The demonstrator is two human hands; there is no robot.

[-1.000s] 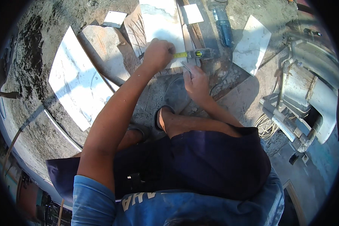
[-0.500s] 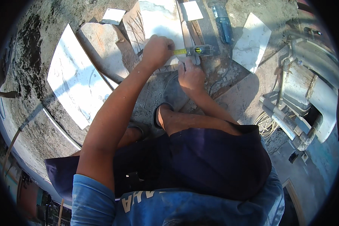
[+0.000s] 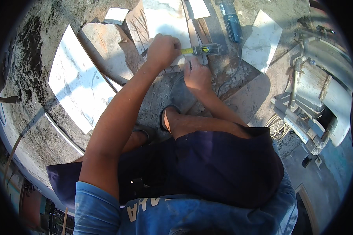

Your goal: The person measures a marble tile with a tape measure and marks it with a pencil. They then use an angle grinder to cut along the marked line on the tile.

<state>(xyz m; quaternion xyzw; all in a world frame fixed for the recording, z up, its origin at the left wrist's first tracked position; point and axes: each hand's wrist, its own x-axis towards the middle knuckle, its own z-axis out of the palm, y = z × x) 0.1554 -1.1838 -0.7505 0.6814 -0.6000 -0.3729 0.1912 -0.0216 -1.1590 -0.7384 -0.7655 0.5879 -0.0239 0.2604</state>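
Note:
A marbled white tile lies in front of me with a tape measure across its near end. My left hand is closed on the yellow blade at its left end, pressing near the tile. The dark tape case rests past the tile's right edge, with neither hand on it. Just below the tape, my right hand is pinched at the tile's near right corner. Something thin and dark seems to show between its thumb and finger, too small to name.
A blue power tool with a cord lies beyond the tape case. Cut marbled tiles lie at the left and right, beside a broken stone slab. Pipes and a coiled cable are at the right.
My right fingertips have shifted slightly left and closer to the tape. My left hand stays on the blade, and the whole view has moved a little.

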